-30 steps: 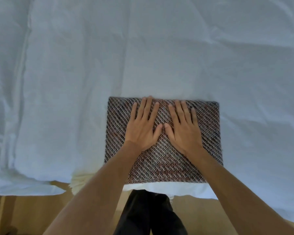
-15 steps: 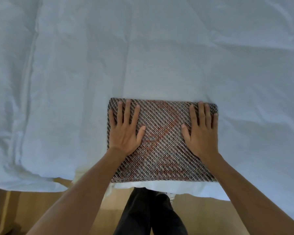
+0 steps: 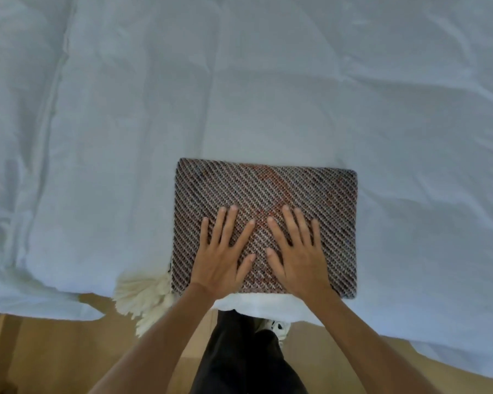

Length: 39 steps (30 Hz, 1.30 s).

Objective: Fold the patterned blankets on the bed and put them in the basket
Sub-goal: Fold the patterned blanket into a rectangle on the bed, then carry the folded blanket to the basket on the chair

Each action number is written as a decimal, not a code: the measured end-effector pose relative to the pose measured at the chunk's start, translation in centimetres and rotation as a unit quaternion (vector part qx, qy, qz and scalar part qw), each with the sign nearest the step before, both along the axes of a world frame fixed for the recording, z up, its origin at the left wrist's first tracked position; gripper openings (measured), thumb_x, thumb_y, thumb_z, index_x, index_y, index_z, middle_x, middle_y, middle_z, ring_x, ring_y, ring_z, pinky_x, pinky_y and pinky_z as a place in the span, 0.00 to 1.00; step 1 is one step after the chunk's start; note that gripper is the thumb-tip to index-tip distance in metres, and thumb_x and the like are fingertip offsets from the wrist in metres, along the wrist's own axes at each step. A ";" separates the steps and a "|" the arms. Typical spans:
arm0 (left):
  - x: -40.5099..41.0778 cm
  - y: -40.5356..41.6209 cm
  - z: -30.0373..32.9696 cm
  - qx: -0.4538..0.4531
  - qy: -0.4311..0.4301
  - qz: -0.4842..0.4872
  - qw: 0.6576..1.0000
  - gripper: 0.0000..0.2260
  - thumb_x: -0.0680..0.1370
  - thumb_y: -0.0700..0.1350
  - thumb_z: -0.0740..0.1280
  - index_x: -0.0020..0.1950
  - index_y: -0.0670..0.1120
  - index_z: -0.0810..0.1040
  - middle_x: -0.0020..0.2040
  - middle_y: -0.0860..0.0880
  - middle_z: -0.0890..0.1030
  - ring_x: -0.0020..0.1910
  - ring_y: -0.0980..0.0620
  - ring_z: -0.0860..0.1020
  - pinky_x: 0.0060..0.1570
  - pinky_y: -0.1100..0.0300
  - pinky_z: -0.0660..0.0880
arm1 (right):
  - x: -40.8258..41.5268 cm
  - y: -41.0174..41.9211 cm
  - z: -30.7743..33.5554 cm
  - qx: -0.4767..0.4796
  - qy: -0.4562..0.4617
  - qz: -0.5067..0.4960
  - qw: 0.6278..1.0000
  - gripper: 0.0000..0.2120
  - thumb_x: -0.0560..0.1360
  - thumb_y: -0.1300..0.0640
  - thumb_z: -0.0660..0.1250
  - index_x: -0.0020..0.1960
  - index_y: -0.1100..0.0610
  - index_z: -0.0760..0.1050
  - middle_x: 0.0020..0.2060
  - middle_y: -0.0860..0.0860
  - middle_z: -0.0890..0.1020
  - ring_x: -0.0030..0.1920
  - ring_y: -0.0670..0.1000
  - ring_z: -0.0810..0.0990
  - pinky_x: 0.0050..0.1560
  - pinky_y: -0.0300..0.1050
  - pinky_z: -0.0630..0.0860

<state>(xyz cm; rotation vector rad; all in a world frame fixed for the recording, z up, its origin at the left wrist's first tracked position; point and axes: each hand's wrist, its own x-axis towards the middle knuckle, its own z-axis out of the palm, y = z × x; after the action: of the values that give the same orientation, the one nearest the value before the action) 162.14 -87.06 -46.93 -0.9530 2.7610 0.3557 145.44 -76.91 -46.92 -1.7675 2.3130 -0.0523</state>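
A patterned blanket (image 3: 265, 191), woven in brown, grey and rust diagonal lines, lies folded into a neat rectangle near the front edge of the bed. My left hand (image 3: 224, 251) rests flat on its near middle part, fingers spread. My right hand (image 3: 295, 251) lies flat right beside it, fingers spread too. Both palms press down on the cloth; neither grips it. Cream tassels (image 3: 143, 297) hang from the blanket's near left corner over the bed edge. No basket is in view.
The white bed sheet (image 3: 268, 81) fills most of the view, wrinkled, with a long fold down the left. Below the bed edge is a wooden floor (image 3: 54, 351). My dark trousers (image 3: 239, 356) and a white shoe (image 3: 276, 327) stand against the bed.
Both hands slid from the blanket's far left and right corners inward and toward me, meeting at its near middle. The cream tassels now show at the left corner.
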 end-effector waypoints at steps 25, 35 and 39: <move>1.0 -8.0 12.2 0.405 0.172 0.465 0.768 0.36 0.73 0.35 0.68 0.74 0.57 0.56 0.57 0.44 0.78 0.51 0.47 0.79 0.54 0.48 0.76 | -8.2 0.5 11.7 0.025 -0.427 -0.506 0.749 0.25 0.71 0.65 0.66 0.64 0.57 0.61 0.54 0.56 0.75 0.47 0.53 0.75 0.47 0.49 0.73; -7.3 -5.8 24.6 0.392 0.176 0.245 0.869 0.34 0.76 0.29 0.59 0.74 0.61 0.62 0.74 0.50 0.65 0.70 0.48 0.67 0.69 0.51 0.66 | -12.0 10.4 24.6 -0.105 -0.507 -0.387 0.763 0.27 0.77 0.73 0.58 0.67 0.46 0.68 0.63 0.49 0.69 0.54 0.47 0.74 0.43 0.31 0.76; -12.3 -4.3 28.0 0.395 0.160 0.185 0.885 0.28 0.76 0.27 0.58 0.70 0.53 0.72 0.74 0.46 0.66 0.70 0.45 0.67 0.68 0.51 0.68 | -13.3 14.1 27.6 -0.136 -0.487 -0.440 0.742 0.26 0.74 0.75 0.59 0.65 0.52 0.71 0.60 0.51 0.72 0.47 0.45 0.75 0.47 0.42 0.79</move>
<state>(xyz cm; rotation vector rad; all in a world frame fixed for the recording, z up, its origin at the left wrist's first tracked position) 149.88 -91.40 -18.92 -1.2220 2.2480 1.6690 132.16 -62.82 -19.32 -0.2723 2.0243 -1.1884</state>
